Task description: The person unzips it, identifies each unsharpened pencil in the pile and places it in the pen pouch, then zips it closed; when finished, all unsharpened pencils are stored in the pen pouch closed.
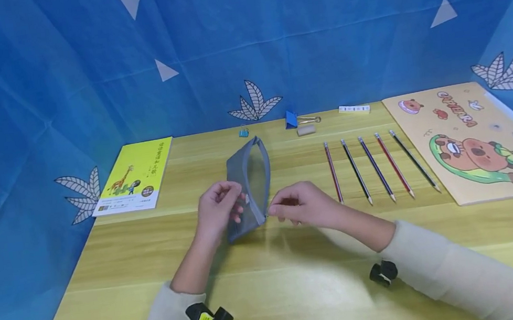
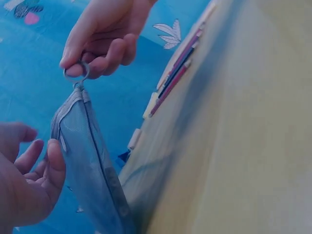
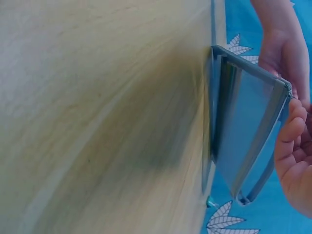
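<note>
A grey see-through zip pouch stands on edge at mid-table, its long zipped mouth gaping. Thumb and forefinger of my right hand pinch the ring on the zip pull at the pouch's near top corner; the left wrist view shows this ring clearly. My left hand is at the pouch's left face with its fingers loosely bent. In the left wrist view a gap shows between its thumb and fingers, and one fingertip lies against or very near the pouch's edge. Nothing can be made out inside the pouch.
Several pencils lie in a row right of the pouch, beside a capybara folder. Behind are a teal clip, a blue binder clip, a small beige cylinder and a white block. A yellow booklet lies left.
</note>
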A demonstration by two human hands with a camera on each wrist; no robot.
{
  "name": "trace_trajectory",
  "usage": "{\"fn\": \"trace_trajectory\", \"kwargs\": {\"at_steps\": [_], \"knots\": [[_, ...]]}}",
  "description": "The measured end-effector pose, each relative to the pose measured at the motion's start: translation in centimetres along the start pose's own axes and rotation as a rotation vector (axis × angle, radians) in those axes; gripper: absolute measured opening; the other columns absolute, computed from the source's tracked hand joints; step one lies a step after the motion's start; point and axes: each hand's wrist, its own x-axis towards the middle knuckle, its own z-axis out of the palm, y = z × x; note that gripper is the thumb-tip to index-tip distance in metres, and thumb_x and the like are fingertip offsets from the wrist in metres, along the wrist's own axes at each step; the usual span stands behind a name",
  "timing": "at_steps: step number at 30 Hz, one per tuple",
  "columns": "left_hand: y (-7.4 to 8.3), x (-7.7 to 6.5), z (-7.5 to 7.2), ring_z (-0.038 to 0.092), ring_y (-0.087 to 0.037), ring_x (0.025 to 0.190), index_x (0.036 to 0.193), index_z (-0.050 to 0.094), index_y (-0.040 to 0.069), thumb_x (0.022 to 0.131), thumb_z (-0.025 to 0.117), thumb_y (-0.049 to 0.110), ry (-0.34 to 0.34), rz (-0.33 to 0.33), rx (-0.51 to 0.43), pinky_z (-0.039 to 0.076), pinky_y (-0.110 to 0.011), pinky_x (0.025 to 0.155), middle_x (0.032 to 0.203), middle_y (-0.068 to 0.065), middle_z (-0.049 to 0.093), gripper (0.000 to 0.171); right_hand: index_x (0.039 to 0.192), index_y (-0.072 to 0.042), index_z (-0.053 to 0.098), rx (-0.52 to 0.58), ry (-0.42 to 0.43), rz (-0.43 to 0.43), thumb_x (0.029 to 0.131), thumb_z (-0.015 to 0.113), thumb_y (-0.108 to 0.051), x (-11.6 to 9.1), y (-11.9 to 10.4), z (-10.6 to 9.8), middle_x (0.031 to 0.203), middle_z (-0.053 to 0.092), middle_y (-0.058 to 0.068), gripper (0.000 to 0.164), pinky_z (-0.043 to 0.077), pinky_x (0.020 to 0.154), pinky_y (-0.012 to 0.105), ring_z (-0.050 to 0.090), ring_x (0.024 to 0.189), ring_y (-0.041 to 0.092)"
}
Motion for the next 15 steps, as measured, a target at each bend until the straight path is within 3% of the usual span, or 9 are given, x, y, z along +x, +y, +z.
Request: {"fn": "trace_trajectory", "kwargs": {"at_steps": [4,9,12,15], "knots": [[1.0,-2.2,0.1,0.048,-0.014,0.055,0.084,0.057,0.011,0.076,0.064,0.024,-0.087,0.088,0.384,0.044,-0.023,0.041,0.075,-0.002,0.055,0.017,0.081,0.0,0.06,0.056,0.0,0.019,0.086,0.05,-0.006,-0.1,-0.6,0.0,0.067,0.054,0.018,0.013,0.037,0.035,0.022,0.042,0.045,0.018],[1.4,-3.9,0.8,0.043,-0.008,0.055,0.08,0.054,0.018,0.067,0.068,0.041,-0.082,0.334,0.873,0.039,-0.02,0.042,0.071,0.006,0.051,0.03,0.081,0.0,0.059,0.104,-0.003,0.014,0.087,0.05,-0.008,0.3,0.2,0.0,0.065,0.053,0.017,0.014,0.038,0.036,0.027,0.042,0.045,0.017],[1.6,-4.4,1.3,0.041,-0.005,0.052,0.077,0.055,0.016,0.068,0.068,0.038,-0.019,0.484,1.035,0.036,-0.016,0.04,0.067,0.007,0.05,0.027,0.084,0.001,0.059,0.104,-0.019,0.007,0.087,0.05,-0.011,0.7,1.1,0.2,0.067,0.054,0.019,0.016,0.039,0.036,0.028,0.043,0.045,0.018],[1.7,-4.7,1.6,0.039,-0.004,0.049,0.07,0.056,0.015,0.07,0.068,0.029,0.037,0.556,1.091,0.033,-0.015,0.039,0.063,0.007,0.05,0.019,0.084,0.001,0.06,0.077,-0.011,-0.011,0.087,0.051,-0.015,1.1,1.5,0.5,0.067,0.055,0.018,0.018,0.039,0.036,0.029,0.044,0.045,0.019]]}}
